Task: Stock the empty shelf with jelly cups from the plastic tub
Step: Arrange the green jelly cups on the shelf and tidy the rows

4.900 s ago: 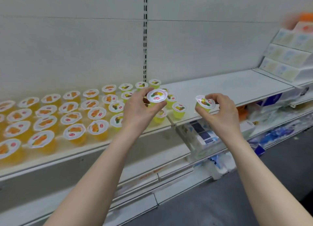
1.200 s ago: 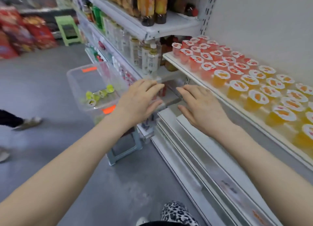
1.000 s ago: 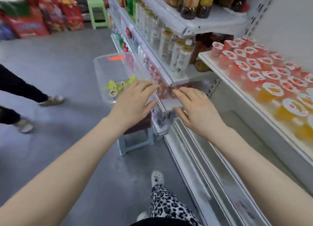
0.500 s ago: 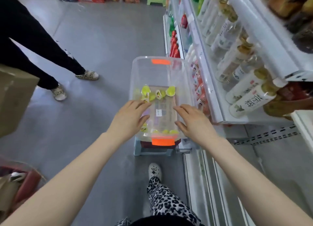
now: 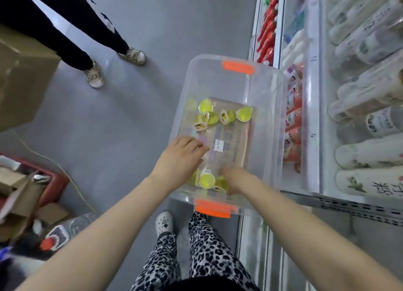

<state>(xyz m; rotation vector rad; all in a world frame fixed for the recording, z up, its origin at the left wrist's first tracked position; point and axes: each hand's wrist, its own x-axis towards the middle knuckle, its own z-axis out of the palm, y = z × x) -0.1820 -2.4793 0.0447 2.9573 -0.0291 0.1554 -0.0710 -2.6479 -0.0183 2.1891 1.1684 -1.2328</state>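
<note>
**Q:** Grip state, nearest part of the figure?

**A:** My left grip (image 5: 181,157) hovers over the near-left wall of the plastic tub (image 5: 185,94), fingers loosely spread and holding nothing. My right grip (image 5: 234,179) is down inside the tub beside it. Its fingertips are blurred, so I cannot tell whether it has closed on anything.

**Q:** Why are both placed there?

**A:** Between them lie the near jelly cups (image 5: 206,180), yellow-green and tipped on their sides against the near wall, just beyond the orange handle (image 5: 212,207). I judge this to be the pick-up step. With one cup per grip, each trip to the shelf carries two.

**Q:** And farther in?

**A:** A far cluster (image 5: 218,116) of cups lies loose on the tub floor, well apart from the near ones. They are tumbled, so I expect each will need turning lid-up before it is set down.

**Q:** Where is the shelf to be stocked?

**A:** It is not in view. To the right there are only racked bottles (image 5: 366,90). Beyond the tub another person's legs (image 5: 54,28) stand on the grey floor (image 5: 152,28).
</note>
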